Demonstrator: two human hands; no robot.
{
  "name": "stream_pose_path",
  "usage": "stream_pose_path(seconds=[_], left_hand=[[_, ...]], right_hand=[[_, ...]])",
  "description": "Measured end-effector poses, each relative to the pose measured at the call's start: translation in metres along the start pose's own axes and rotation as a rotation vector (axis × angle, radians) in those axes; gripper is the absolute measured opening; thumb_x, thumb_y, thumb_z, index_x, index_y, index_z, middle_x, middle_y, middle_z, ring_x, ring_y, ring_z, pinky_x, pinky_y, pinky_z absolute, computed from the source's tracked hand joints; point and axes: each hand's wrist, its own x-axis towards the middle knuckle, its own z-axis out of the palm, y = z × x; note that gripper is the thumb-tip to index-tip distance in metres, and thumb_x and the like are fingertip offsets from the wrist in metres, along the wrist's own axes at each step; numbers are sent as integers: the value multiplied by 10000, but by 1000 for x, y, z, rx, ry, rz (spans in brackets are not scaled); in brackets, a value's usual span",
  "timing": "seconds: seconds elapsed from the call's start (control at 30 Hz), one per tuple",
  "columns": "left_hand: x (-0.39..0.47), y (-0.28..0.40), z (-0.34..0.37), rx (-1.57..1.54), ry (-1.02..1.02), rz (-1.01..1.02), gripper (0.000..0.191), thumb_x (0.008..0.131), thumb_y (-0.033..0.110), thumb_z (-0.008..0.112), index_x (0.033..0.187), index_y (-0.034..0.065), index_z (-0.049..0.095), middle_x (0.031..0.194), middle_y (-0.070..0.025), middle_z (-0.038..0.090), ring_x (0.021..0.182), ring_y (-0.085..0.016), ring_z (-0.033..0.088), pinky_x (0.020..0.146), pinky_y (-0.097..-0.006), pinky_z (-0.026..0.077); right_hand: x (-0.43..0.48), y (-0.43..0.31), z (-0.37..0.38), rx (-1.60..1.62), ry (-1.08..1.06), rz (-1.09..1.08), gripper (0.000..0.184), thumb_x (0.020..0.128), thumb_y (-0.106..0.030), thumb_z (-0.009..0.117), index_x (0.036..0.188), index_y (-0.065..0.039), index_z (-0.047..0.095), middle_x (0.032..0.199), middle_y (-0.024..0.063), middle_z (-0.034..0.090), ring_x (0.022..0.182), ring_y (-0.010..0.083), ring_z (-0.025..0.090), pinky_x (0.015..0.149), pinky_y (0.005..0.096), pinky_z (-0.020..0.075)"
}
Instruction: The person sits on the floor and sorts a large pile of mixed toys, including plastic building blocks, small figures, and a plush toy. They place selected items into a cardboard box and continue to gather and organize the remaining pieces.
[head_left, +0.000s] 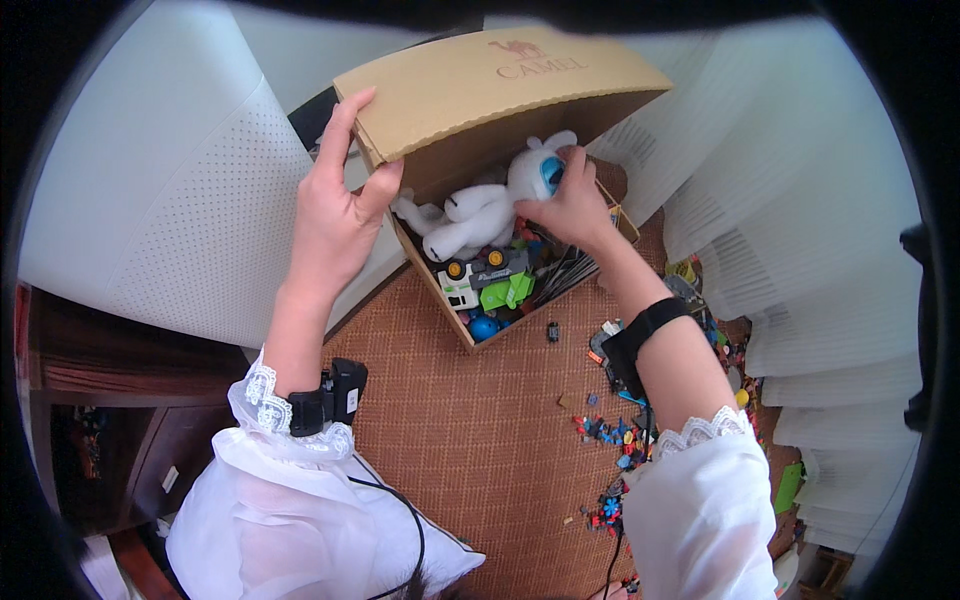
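Note:
A cardboard box (441, 304) stands on the woven mat with its hinged lid (450, 97) tilted up; the lid bears a camel logo. My left hand (341, 180) pinches the lid's left corner between thumb and fingers. Inside the box lies a white plush toy (480, 214) with a blue face patch, on top of other toys. My right hand (566, 199) grips the plush by its head. Below the plush are a white and grey toy vehicle (459, 289) with yellow wheel hubs, a green plastic piece (508, 291) and a blue ball (484, 327).
Loose building bricks (619, 435) are strewn over the woven mat (450, 420) on the right. A white curtain (810, 187) hangs along that side. To the left stand a white perforated appliance (202, 195) and a dark wooden cabinet (142, 435). A white cushion (442, 551) lies near me.

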Motion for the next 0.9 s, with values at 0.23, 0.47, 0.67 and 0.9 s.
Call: stream_pose_path(seconds=[0.23,0.47,0.67,0.9], left_hand=[[4,-2,0,14,9,37,582,913,422,597,1400,155,422,1314,-200,560,1249,-335,532,990,-396,441],[3,-5,-3,44,-4,44,587,908,398,602,1410,157,415,1321,-204,556,1262,-345,520,1003,-405,435],[1,-1,1,45,-15,46,579,903,353,601,1414,160,411,1332,-200,547,1275,-350,508,997,-411,445],[-2,-2,7,54,-48,45,583,899,345,604,1418,163,410,1352,-192,532,1279,-349,505,1003,-407,442]], right_hand=[[21,-6,-22,91,92,101,915,666,-536,733,1327,28,447,1189,293,570,1108,418,584,959,436,471],[25,-1,-15,77,-102,283,898,680,-597,701,1300,26,518,1227,274,589,1125,378,597,952,397,486],[7,-1,17,-199,-98,141,894,659,-660,727,1292,-59,531,1191,283,534,1091,421,576,898,454,500],[9,-3,51,-435,50,116,926,654,-634,763,1328,-72,467,1112,275,524,985,454,588,819,480,516]])
